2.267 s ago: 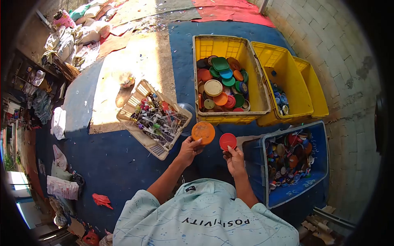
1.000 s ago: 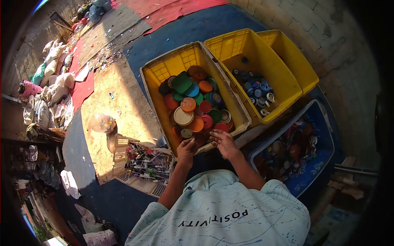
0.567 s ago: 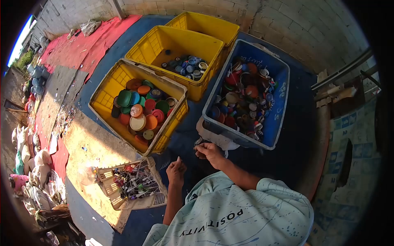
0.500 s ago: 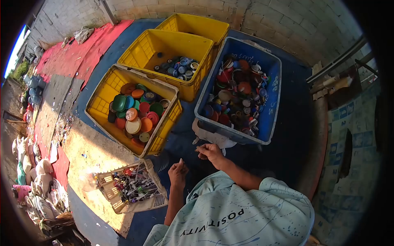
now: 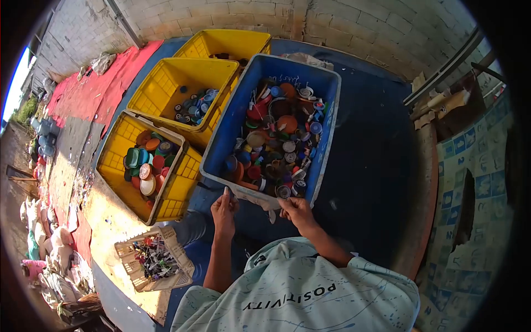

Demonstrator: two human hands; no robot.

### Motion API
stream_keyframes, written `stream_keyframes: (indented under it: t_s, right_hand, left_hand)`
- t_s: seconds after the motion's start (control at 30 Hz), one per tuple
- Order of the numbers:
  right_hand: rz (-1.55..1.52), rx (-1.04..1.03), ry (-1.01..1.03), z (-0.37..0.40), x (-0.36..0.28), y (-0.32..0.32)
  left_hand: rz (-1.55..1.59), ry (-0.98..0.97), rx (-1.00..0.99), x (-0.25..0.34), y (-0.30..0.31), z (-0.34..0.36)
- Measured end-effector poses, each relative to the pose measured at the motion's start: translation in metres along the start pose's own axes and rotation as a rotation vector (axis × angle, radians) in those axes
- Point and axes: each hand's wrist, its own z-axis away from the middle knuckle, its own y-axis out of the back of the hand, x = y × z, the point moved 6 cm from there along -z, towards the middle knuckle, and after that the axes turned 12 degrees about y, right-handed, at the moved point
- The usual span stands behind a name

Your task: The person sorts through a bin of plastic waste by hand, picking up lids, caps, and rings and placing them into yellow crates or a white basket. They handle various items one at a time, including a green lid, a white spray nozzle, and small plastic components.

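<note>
My left hand (image 5: pixel 224 213) is closed at the near left part of the big blue crate (image 5: pixel 225 178), its thumb pointing up right at the rim. Farther right along the same side, my right hand (image 5: pixel 299 214) has its fingers curled, thumb and fingertips at the front rim. I cannot tell what, if anything, is pinched in either hand. Mixed caps, lids and small plastic pieces fill the crate; a round cap (image 5: pixel 283 191) lies just inside the rim beyond my right fingertips. A pale cloth or sack (image 5: pixel 251 197) shows under the crate's front.
Left of the blue crate stand a yellow crate (image 5: pixel 191 182) of colourful lids, another yellow crate (image 5: pixel 154 91) with bottle caps, and a third behind (image 5: pixel 224 37). A beige basket (image 5: pixel 128 253) of thin pieces sits near my left arm. A block wall (image 5: pixel 354 27) runs behind.
Both hands have moved forward from in front of my body to the blue crate's front rim. The view has shifted, so the crates appear farther left.
</note>
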Motion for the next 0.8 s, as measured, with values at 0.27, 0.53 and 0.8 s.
stream_keyframes:
  t_s: [0.27, 0.53, 0.8]
  right_hand:
    - [0.047, 0.053, 0.115, -0.053, -0.089, 0.203]
    - [-0.008, 0.126, 0.117, -0.123, -0.107, 0.283]
    - [0.106, -0.202, 0.093, -0.187, -0.11, 0.207]
  left_hand:
    - [0.141, 0.056, 0.142, -0.07, -0.153, -0.05]
    - [0.114, 0.081, 0.249, -0.097, -0.199, -0.051]
    - [0.289, 0.078, 0.32, -0.111, -0.175, -0.056]
